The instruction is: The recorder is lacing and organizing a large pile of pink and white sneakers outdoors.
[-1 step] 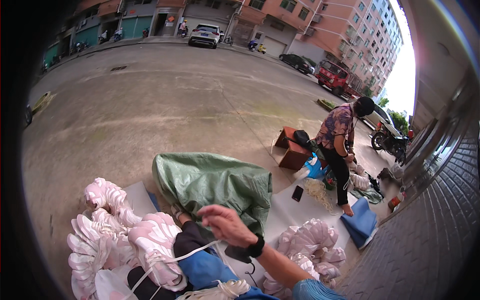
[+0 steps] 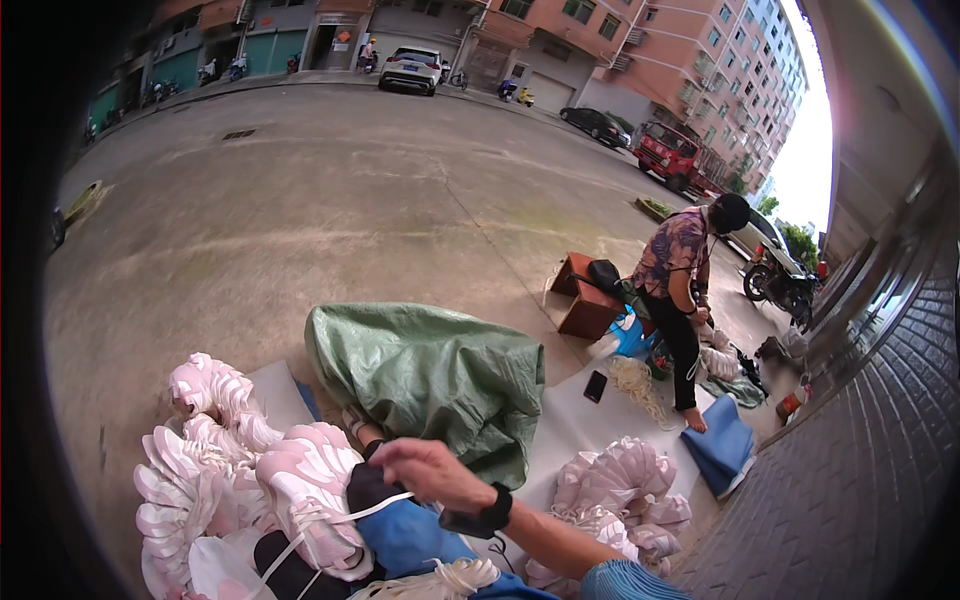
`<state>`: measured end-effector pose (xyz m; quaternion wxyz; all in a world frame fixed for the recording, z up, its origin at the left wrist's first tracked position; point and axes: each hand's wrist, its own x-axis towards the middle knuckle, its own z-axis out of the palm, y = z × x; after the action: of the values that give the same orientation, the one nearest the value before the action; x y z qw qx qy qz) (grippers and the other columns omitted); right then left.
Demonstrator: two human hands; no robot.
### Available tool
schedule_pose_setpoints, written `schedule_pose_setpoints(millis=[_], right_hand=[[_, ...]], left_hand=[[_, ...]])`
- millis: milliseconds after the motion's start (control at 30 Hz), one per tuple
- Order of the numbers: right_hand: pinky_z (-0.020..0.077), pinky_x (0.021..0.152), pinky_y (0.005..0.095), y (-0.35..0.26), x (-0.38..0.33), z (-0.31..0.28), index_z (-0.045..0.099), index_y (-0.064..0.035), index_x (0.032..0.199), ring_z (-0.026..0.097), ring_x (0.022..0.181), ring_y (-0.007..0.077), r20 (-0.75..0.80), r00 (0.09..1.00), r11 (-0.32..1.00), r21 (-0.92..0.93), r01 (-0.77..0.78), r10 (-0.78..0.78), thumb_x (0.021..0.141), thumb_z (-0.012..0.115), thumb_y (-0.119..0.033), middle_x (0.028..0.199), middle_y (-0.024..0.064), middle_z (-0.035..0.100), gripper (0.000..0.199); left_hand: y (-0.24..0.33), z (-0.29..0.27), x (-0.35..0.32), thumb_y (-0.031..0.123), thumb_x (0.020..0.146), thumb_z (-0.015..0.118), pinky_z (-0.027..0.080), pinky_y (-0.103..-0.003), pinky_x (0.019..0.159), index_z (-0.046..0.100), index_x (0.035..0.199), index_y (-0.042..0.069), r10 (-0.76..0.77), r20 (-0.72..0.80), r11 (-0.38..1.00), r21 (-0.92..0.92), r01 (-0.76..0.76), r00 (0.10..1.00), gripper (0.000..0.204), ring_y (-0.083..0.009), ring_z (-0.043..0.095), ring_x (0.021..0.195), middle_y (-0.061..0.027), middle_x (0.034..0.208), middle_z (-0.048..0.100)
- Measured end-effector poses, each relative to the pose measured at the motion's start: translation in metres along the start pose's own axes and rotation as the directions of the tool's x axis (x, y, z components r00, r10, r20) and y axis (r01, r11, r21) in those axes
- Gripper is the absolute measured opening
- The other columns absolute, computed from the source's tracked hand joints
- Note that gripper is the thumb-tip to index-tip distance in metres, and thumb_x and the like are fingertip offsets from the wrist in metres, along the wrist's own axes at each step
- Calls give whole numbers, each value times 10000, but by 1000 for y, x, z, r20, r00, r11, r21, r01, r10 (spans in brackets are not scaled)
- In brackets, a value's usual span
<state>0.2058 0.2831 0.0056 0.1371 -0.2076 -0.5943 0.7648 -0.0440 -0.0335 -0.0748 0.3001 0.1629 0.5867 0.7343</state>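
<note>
My right hand, with a black band at the wrist, reaches left from the lower right edge over my lap. Its fingers are curled on a white cord that runs down to a bundle of pink-and-white shaped pieces. More such bundles lie to the left and to the right. Just beyond the hand stands a stuffed green sack. My left hand is out of the picture.
A white sheet covers the ground, with a dark phone, a heap of white string and a blue cloth on it. Another person bends beside a brown wooden box. The concrete yard, parked cars and a red truck lie beyond.
</note>
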Motion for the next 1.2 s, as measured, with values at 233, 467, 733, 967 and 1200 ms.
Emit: schedule_pose_setpoints(millis=[233, 467, 733, 967, 1200], right_hand=[[483, 767, 415, 126, -23, 93, 630, 17, 1025, 616, 856, 400, 284, 933, 813, -582, -13, 219, 904, 539, -267, 872, 239, 640, 323], [293, 383, 213, 118, -11, 77, 548, -45, 893, 364, 460, 50, 116, 740, 738, 64, -672, 663, 977, 523, -285, 731, -6, 491, 256], [265, 397, 208, 138, -20, 101, 538, -107, 901, 329, 478, 52, 96, 730, 615, 471, -632, 677, 957, 569, -317, 674, -19, 482, 220], [249, 397, 194, 156, 2, 98, 543, -144, 879, 319, 473, 40, 234, 679, 488, 541, -685, 695, 946, 590, -359, 663, -57, 484, 230], [241, 389, 198, 142, -4, 85, 512, -155, 816, 310, 463, 36, 294, 707, 481, 564, -671, 643, 948, 593, -349, 635, -69, 441, 247]], left_hand=[[33, 44, -53, 44, 897, 567, 465, -243, 601, 525, 1081, 8, 1, -177, 998, 57, 9, 984, 192, -124, 594, 680, -79, 808, 640], [-5, 54, -42, 90, 915, 621, 558, -255, 669, 569, 1143, -38, -251, 14, 963, 103, 248, 968, 266, -151, 667, 791, -128, 935, 682], [-16, 64, -36, 156, 939, 599, 529, -226, 624, 574, 1138, -24, -285, 52, 957, 76, 280, 957, 269, -123, 651, 742, -108, 919, 679], [-30, 84, -16, 109, 921, 578, 517, -220, 576, 560, 1173, -56, -257, 60, 930, 285, 230, 965, 301, -109, 641, 681, -91, 874, 687], [-32, 94, -24, 73, 876, 597, 513, -229, 546, 612, 1111, -58, -212, 51, 919, 351, 182, 976, 270, -105, 627, 628, -90, 807, 683]])
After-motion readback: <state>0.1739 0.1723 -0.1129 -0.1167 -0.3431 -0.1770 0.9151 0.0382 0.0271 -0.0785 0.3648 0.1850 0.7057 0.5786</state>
